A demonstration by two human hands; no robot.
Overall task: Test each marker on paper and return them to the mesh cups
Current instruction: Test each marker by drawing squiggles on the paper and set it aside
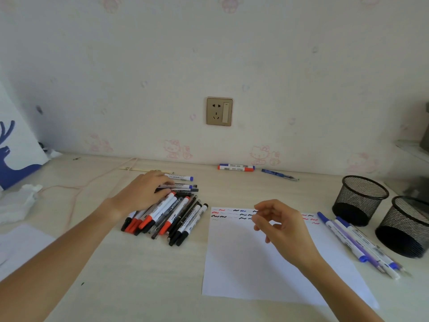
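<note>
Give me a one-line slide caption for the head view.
Left hand rests on the marker pile, right hand hovers empty over the scribbled paper; mesh cups look empty.

home desk | cartoon-cat wallpaper (176, 148) | wall socket (219, 111)

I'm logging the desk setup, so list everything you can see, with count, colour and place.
Marker pile: many, red, black and blue caps, left of the paper.
Paper: one, white, squiggles along its top, centre.
Blue markers: several, right of the paper.
Mesh cups: two, black, far right.
Markers by the wall: two, plus a blue pen.
Wall socket: one, gold.
Cable: one, pink, left.
Left hand: rests on the pile.
Right hand: over the paper, empty.
</note>
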